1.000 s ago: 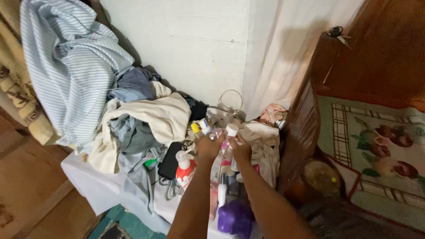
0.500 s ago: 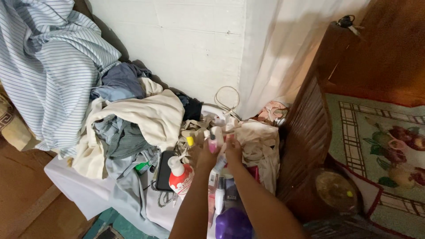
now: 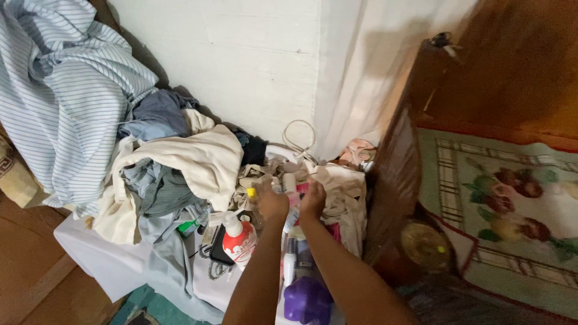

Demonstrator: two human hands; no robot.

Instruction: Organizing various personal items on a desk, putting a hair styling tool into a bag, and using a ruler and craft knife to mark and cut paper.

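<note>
A purple lumpy plastic bottle (image 3: 305, 301) stands nearest on the white-clothed surface (image 3: 114, 265), beside a red-and-white pump bottle (image 3: 238, 241). Beyond, the left hand (image 3: 271, 203) and right hand (image 3: 313, 200) grasp a small white-capped pink bottle (image 3: 292, 191) before heaped clothes (image 3: 174, 168)

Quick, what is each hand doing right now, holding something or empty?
Left hand: curled among small bottles, beside a yellow-capped tube; whether it grips anything cannot be told.
Right hand: fingers on a small pink bottle; a firm hold cannot be told.
</note>
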